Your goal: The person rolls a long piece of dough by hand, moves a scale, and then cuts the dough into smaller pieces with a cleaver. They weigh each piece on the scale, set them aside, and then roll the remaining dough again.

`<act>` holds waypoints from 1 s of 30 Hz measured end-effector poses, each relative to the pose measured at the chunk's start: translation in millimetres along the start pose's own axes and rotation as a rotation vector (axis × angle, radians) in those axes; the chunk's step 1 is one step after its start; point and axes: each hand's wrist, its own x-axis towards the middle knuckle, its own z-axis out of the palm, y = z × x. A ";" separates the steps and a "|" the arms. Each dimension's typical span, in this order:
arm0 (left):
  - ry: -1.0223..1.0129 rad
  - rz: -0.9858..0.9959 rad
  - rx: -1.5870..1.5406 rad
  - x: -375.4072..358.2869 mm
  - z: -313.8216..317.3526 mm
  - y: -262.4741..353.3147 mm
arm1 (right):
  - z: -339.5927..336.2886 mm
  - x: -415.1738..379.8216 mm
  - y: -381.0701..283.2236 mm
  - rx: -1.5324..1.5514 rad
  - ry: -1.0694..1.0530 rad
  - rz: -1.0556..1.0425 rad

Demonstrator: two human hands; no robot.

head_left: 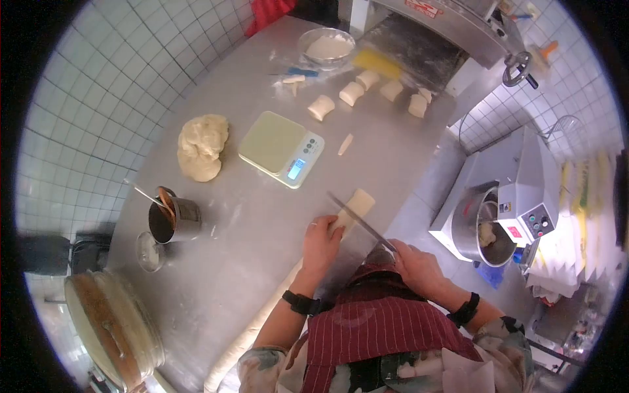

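Note:
A long roll of dough (252, 333) runs slantwise along the table's near side, passing under my left forearm. My left hand (320, 245) holds this roll near its upper end, thumb and fingers around it. In my right hand (417, 265) is the handle of a knife (362, 221). Its blade lies across the roll just beyond my left fingertips, with a short end of dough past it. Farther up the table, a kitchen scale (275, 145) stands with its display lit and a bare plate. Beside it is a thin dough strip (345, 144).
Several cut dough pieces (321, 107) lie near a dough sheeter (419, 46). A flour bowl (327, 48) stands at the back. Left are a dough lump (203, 147), a metal pot (175, 221) and round sieves (108, 327). A mixer (501, 209) stands right.

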 end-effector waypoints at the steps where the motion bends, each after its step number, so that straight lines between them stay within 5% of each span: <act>1: 0.004 0.009 0.019 1.0 0.8 0.6 | 1.6 0.1 2.8 -0.010 0.016 -0.018; 8: -0.022 -0.104 0.021 1.4 -0.6 7.0 | -14.8 8.3 -6.4 -0.085 -0.193 0.068; 12: -0.028 0.073 0.090 -1.5 9.2 1.1 | 4.4 45.6 -4.9 -0.069 -0.226 0.038; 20: -0.007 -0.060 0.071 6.4 5.3 18.4 | -10.5 30.1 19.2 0.178 -0.073 0.037; 25: -0.078 0.216 0.558 39.3 42.2 42.2 | -20.9 35.7 40.0 0.223 0.129 0.072; 30: -0.081 0.161 0.574 92.0 33.9 18.3 | -25.4 38.0 61.7 0.297 0.241 0.112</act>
